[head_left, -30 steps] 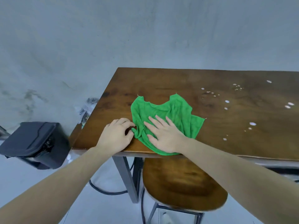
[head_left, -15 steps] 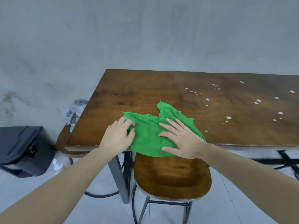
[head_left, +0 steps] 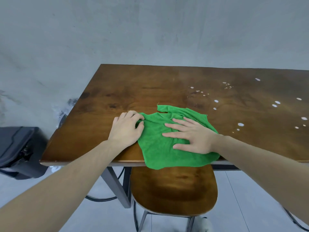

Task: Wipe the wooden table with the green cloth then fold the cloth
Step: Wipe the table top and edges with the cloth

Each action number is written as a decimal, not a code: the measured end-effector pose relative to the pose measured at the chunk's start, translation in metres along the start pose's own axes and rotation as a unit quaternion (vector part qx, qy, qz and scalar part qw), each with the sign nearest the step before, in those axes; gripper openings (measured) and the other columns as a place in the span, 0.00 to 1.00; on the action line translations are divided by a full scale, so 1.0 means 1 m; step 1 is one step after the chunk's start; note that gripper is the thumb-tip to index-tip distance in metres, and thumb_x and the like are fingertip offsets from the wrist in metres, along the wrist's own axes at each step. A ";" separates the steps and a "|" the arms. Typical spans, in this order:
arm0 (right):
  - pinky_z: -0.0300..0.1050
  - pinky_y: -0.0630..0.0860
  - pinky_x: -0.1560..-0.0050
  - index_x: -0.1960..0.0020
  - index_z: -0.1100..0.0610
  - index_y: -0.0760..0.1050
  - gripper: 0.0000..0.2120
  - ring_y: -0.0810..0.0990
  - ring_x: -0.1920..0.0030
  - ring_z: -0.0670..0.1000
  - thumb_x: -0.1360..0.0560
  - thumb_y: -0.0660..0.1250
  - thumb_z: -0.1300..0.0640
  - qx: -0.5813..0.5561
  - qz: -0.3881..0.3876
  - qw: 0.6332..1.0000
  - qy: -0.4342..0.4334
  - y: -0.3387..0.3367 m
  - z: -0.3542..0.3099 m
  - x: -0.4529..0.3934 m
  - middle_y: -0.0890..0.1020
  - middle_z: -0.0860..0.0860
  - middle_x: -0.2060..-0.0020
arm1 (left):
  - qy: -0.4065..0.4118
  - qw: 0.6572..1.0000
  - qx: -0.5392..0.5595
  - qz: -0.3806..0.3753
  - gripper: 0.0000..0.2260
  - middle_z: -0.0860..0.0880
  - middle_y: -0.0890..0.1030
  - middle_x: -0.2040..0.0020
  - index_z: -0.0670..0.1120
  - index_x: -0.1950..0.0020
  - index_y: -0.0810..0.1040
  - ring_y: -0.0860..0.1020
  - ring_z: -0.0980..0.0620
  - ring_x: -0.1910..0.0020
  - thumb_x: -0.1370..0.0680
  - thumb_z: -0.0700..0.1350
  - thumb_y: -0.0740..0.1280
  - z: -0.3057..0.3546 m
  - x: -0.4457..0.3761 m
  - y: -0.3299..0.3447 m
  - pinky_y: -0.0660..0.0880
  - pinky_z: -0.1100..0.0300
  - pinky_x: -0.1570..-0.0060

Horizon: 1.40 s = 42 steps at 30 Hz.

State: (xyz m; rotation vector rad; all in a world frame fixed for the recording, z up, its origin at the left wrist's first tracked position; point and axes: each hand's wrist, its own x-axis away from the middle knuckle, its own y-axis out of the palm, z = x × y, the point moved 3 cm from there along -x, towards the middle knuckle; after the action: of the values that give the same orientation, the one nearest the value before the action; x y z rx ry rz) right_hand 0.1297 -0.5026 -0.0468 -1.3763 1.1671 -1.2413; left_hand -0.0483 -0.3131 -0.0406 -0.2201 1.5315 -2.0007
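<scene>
The green cloth (head_left: 158, 144) lies spread and wrinkled at the near edge of the wooden table (head_left: 150, 91), its lower part hanging over the edge. My left hand (head_left: 125, 129) sits at the cloth's left edge with fingers curled, pinching the fabric there. My right hand (head_left: 194, 136) lies flat on the cloth with straight, spread fingers, pressing it to the tabletop. White droplets (head_left: 240, 124) dot the table's right half.
A wooden stool (head_left: 173, 188) on metal legs stands under the table's near edge, below the cloth. A dark bin (head_left: 18, 148) sits on the floor at the left. A grey wall rises behind the table.
The cloth has spread flatter and shifted slightly right along the near edge. Both hands stayed on it, the right hand pressing farther onto its middle.
</scene>
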 end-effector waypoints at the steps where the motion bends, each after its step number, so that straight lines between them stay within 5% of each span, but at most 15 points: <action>1: 0.55 0.39 0.21 0.23 0.27 0.47 0.27 0.39 0.20 0.44 0.21 0.42 0.27 0.000 0.001 1.000 0.003 -0.001 0.011 -0.006 0.46 0.37 0.20 | -0.001 1.000 0.000 -0.003 0.14 0.56 0.73 0.35 0.55 0.38 0.76 0.69 0.50 0.35 0.19 0.54 0.56 0.004 -0.009 0.005 0.62 0.49 0.37; 14: 0.55 0.39 0.21 0.22 0.29 0.47 0.30 0.43 0.19 0.47 0.24 0.39 0.26 0.002 -0.003 1.000 -0.004 -0.036 0.214 -0.155 0.47 0.38 0.19 | -0.138 0.990 0.014 0.037 0.16 0.55 0.67 0.28 0.55 0.32 0.72 0.68 0.48 0.31 0.18 0.55 0.55 0.036 -0.171 0.056 0.59 0.46 0.32; 18: 0.56 0.40 0.21 0.23 0.29 0.48 0.30 0.44 0.19 0.47 0.23 0.40 0.26 0.006 -0.007 1.000 -0.025 -0.050 0.271 -0.217 0.47 0.38 0.19 | -0.148 0.987 -0.041 0.040 0.22 0.56 0.62 0.24 0.59 0.26 0.64 0.63 0.51 0.27 0.19 0.62 0.49 0.038 -0.187 0.070 0.54 0.48 0.29; 24: 0.57 0.43 0.21 0.22 0.30 0.49 0.33 0.46 0.19 0.48 0.26 0.38 0.25 0.005 -0.010 1.000 -0.025 -0.063 0.321 -0.284 0.48 0.39 0.19 | -0.151 0.986 -0.071 0.006 0.23 0.62 0.64 0.26 0.63 0.28 0.64 0.57 0.56 0.26 0.21 0.66 0.51 0.034 -0.189 0.067 0.51 0.48 0.28; 29: 0.54 0.45 0.21 0.21 0.33 0.48 0.31 0.48 0.19 0.49 0.22 0.40 0.28 -0.006 -0.001 1.000 0.005 -0.062 0.349 -0.270 0.49 0.40 0.19 | -0.182 0.981 -0.063 -0.031 0.26 0.61 0.56 0.22 0.68 0.24 0.51 0.55 0.53 0.23 0.22 0.68 0.50 0.034 -0.190 0.067 0.49 0.45 0.26; 38: 0.56 0.49 0.22 0.21 0.34 0.51 0.28 0.53 0.21 0.51 0.20 0.43 0.32 -0.005 0.040 0.990 0.135 -0.052 0.403 -0.196 0.54 0.40 0.19 | -0.173 0.981 -0.076 -0.047 0.27 0.62 0.60 0.23 0.66 0.25 0.60 0.53 0.54 0.23 0.23 0.69 0.45 0.037 -0.192 0.068 0.48 0.46 0.26; 42: 0.55 0.48 0.23 0.20 0.37 0.49 0.27 0.52 0.20 0.53 0.18 0.44 0.36 0.025 0.034 0.993 0.110 -0.056 0.388 -0.206 0.52 0.43 0.19 | -0.175 0.980 -0.080 -0.046 0.27 0.62 0.60 0.23 0.65 0.25 0.60 0.53 0.55 0.23 0.23 0.69 0.44 0.036 -0.192 0.066 0.48 0.46 0.25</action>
State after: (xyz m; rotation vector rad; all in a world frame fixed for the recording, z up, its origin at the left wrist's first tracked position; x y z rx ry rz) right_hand 0.5109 -0.2782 -0.0460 -1.1742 1.3128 -1.3908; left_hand 0.1466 -0.2472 -0.0471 -0.6818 1.4733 -1.7895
